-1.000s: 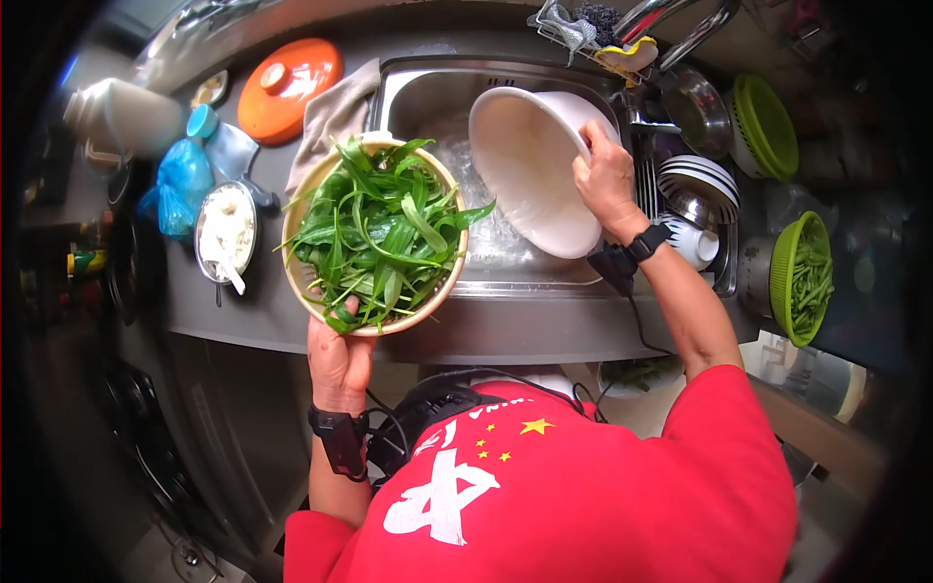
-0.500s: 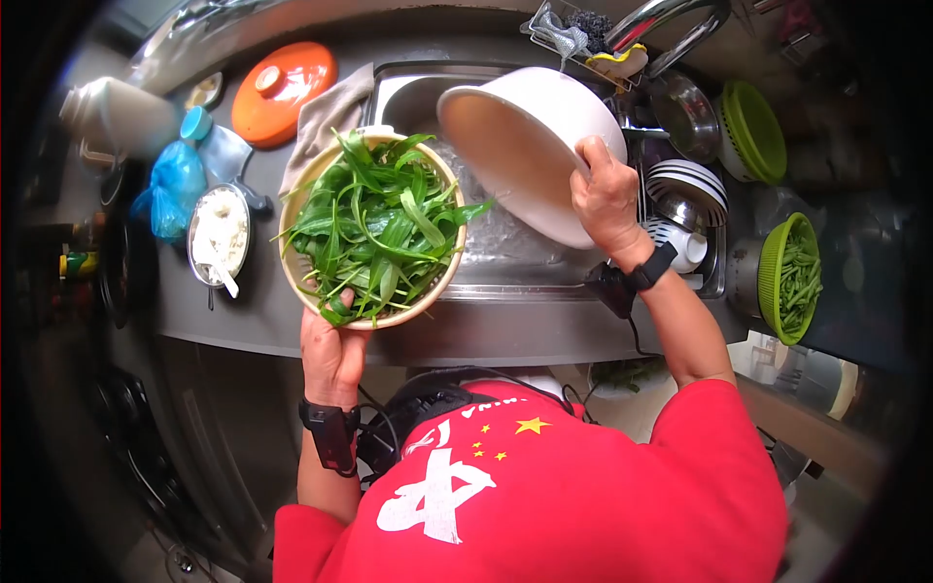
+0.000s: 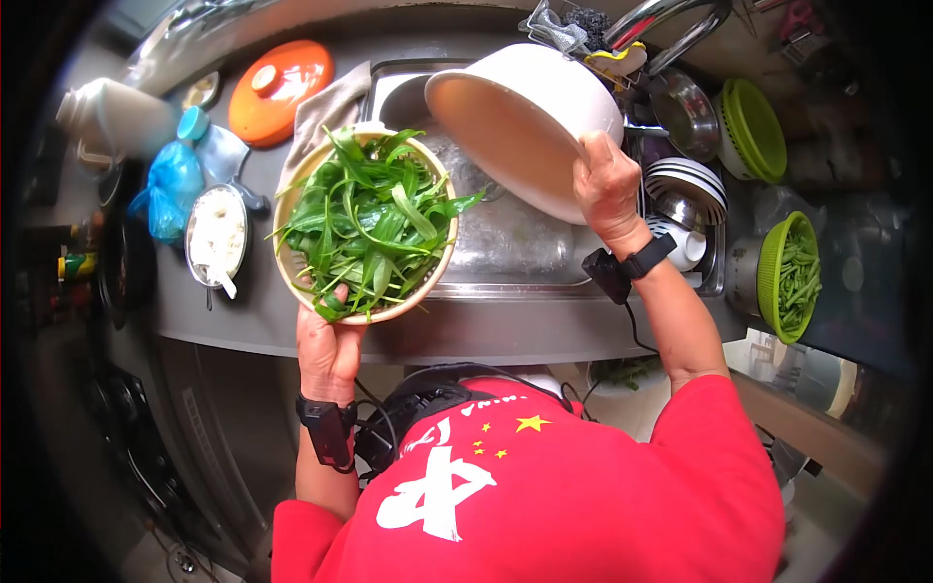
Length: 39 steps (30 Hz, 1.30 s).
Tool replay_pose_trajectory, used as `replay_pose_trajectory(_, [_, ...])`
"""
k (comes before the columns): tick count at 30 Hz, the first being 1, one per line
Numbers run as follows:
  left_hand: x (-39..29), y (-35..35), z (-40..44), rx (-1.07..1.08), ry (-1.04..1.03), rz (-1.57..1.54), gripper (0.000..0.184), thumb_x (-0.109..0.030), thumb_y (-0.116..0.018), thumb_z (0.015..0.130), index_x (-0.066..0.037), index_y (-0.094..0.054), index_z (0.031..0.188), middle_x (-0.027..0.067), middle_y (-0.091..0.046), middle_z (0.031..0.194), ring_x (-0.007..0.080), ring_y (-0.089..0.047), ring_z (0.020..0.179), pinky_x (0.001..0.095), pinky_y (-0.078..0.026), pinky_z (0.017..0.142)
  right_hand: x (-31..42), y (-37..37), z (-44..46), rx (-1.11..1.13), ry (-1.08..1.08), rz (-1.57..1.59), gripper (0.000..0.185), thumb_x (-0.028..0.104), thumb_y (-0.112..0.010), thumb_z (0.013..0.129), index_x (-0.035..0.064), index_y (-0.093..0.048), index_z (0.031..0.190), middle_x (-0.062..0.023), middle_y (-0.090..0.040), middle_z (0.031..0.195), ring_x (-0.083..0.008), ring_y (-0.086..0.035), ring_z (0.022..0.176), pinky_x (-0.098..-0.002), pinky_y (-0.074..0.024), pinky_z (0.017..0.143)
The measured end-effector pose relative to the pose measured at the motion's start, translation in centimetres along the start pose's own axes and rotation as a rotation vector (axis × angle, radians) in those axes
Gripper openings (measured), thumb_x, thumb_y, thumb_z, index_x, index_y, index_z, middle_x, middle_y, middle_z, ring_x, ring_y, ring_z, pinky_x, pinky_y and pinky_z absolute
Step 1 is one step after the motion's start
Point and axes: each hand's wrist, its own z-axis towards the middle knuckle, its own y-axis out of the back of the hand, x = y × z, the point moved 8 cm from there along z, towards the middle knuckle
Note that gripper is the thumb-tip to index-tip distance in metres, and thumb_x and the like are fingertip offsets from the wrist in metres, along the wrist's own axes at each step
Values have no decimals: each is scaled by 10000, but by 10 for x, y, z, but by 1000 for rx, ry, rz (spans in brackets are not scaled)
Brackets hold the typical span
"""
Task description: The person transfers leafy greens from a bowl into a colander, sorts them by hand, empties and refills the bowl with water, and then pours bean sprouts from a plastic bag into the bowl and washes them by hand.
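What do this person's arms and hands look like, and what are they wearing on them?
Both the left hand and right hand are bare, with no gloves. Each wrist wears a black strap with a chunky, dark little box. A thin black cable hangs from the right one. Higher up are short, bright red sleeves.

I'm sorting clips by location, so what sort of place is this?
Most likely a kitchen: there's a metal sink, a basket of leafy greens in the left hand, and stacked striped bowls.
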Motion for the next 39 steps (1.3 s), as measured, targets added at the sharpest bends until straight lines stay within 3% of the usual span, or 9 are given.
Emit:
replay_pose_trajectory(4, [-1, 2, 1, -12, -22, 1, 569, 40, -631, 880, -57, -422, 1400, 109, -550, 1336, 302, -559, 1202, 528, -480, 1017, -38, -12, -12, -26, -352, 199, 192, -50, -561, 733, 36, -528, 901, -142, -587, 741, -373, -587, 654, -419, -504, 622])
replay_pose_trajectory(9, [-1, -1, 0, -28, 3, -15, 616, 69, -631, 856, -68, -402, 1412, 91, -530, 1336, 282, -530, 1226, 493, -462, 1041, -113, -68, -71, -39, -906, 459, 155, -35, -573, 706, 27, -536, 842, -24, -525, 705, -132, -495, 627, -288, -453, 610])
replay_pose_trajectory(15, [-2, 0, 1, -33, 5, 2, 628, 73, -629, 847, -76, -399, 1412, 94, -528, 1332, 285, -541, 1211, 496, -473, 1027, -130, -127, -145, -40, -1299, 769, 305, -54, -709, 733, -5, -560, 995, -73, -616, 878, -171, -615, 785, -304, -525, 722])
replay_pose_trajectory(21, [1, -3, 3, -7, -4, -28, 623, 77, -629, 852, -96, -400, 1405, 85, -542, 1312, 272, -558, 1191, 484, -506, 982, -139, -141, -178, 76, -1322, 726, 349, 70, -756, 763, -51, -594, 1047, -151, -679, 966, -211, -661, 851, -331, -535, 734])
replay_pose_trajectory(27, [0, -14, 0, 7, 20, -23, 625, 67, -625, 865, -99, -381, 1415, 90, -541, 1319, 277, -565, 1187, 492, -520, 974, -122, -109, -168, 589, -1166, 429, 361, 114, -720, 797, -36, -615, 1109, -149, -681, 945, -259, -667, 848, -357, -543, 784])
replay_pose_trajectory(31, [2, -16, 1, 41, 3, -27, 630, 61, -629, 867, -99, -378, 1422, 94, -539, 1319, 278, -562, 1192, 484, -528, 971, -108, -60, -112, 402, -674, 154, 373, 77, -682, 778, -27, -604, 1128, -185, -600, 1057, -319, -628, 847, -403, -520, 799])
replay_pose_trajectory(33, [3, -16, 0, 40, 4, -31, 619, 52, -646, 865, -98, -397, 1412, 87, -545, 1312, 272, -567, 1186, 469, -534, 965, -103, -30, -67, 283, -455, 3, 403, 34, -634, 810, -51, -536, 1192, -211, -524, 1191, -366, -575, 1019, -413, -490, 886])
replay_pose_trajectory(35, [4, -17, 0, 37, 15, -25, 618, 54, -654, 858, -100, -407, 1404, 81, -557, 1299, 269, -574, 1175, 467, -538, 960, -112, -8, -39, 174, -396, -185, 436, 64, -648, 844, -54, -511, 1241, -238, -466, 1326, -396, -524, 1190, -428, -446, 1006])
replay_pose_trajectory(39, [4, -11, -1, 14, -6, -10, 617, 54, -658, 848, -102, -418, 1394, 83, -568, 1284, 267, -587, 1162, 468, -549, 942, -163, -8, -32, 352, -518, -425, 490, 144, -701, 836, -16, -515, 1260, -223, -463, 1354, -419, -540, 1181, -455, -476, 973])
